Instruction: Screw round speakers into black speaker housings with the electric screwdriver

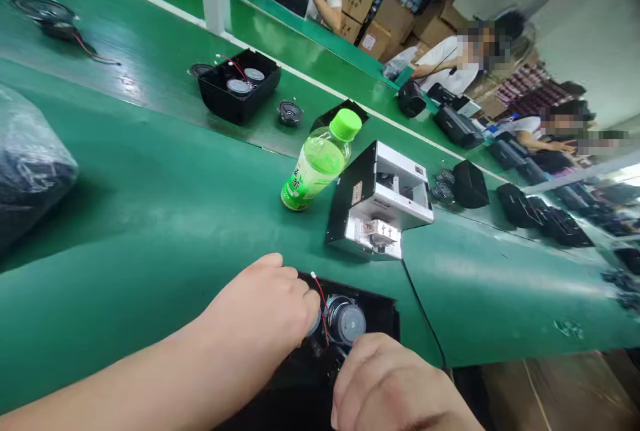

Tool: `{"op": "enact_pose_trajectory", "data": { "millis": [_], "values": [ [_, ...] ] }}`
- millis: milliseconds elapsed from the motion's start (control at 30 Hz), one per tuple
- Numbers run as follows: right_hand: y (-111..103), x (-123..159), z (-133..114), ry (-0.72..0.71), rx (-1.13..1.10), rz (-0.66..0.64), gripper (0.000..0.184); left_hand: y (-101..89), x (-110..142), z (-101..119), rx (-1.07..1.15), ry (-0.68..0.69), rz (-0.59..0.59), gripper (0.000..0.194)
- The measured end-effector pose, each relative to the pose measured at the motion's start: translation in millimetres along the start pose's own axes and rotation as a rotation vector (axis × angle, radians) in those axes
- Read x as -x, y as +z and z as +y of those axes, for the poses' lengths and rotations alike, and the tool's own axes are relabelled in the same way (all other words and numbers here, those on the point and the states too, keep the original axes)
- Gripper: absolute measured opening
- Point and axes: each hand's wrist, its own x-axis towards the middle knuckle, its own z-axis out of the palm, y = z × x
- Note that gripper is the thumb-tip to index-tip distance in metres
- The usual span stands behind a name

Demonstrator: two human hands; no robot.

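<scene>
A black speaker housing (373,308) lies on the green bench right in front of me, with two round grey speaker drivers (347,321) inside and a thin red wire (323,304) rising from them. My left hand (260,311) is curled over the housing's left side, fingers pressed on the left driver. My right hand (390,384) is closed over the housing's near edge, its fingertips hidden; what it pinches does not show.
A green drink bottle (317,164) and a silver metal machine (380,201) stand just beyond. Another black housing (239,88) and a loose speaker (290,112) sit on the conveyor (150,71). A dark plastic bag (27,164) lies left. Other people work far right.
</scene>
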Motion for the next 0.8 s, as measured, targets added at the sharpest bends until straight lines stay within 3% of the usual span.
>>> {"op": "enact_pose_trajectory", "data": {
  "millis": [167, 300, 400, 467, 600, 700, 800],
  "values": [
    [-2.3, 16.6, 13.8, 0.041, -0.058, -0.050, 0.048, -8.5, 3.2, 3.4, 0.015, 0.011, 0.033, 0.018],
    [3.0, 21.2, 26.7, -0.084, -0.126, 0.031, 0.039, -6.1, 4.8, 5.0, 0.019, 0.009, 0.065, 0.016],
    [3.9, 22.2, 22.8, -0.038, -0.130, 0.067, 0.036, 1.3, 4.7, 5.4, 0.015, -0.007, 0.093, 0.015],
    [4.9, 23.0, 19.0, -0.020, -0.109, 0.129, 0.036, 4.6, 6.2, 4.5, 0.017, -0.010, 0.107, 0.016],
    [15.8, 23.8, 28.5, -0.169, -0.119, 0.330, 0.038, 5.0, 11.9, 2.1, 0.026, 0.008, 0.120, 0.015],
    [22.7, 22.5, 36.8, -0.196, -0.152, 0.406, 0.035, 6.3, 15.5, 1.5, 0.018, 0.000, 0.134, 0.019],
    [13.1, 16.5, 23.3, -0.154, -0.184, 0.555, 0.035, 11.0, 20.1, -1.1, 0.015, -0.011, 0.164, 0.028]
  ]
}}
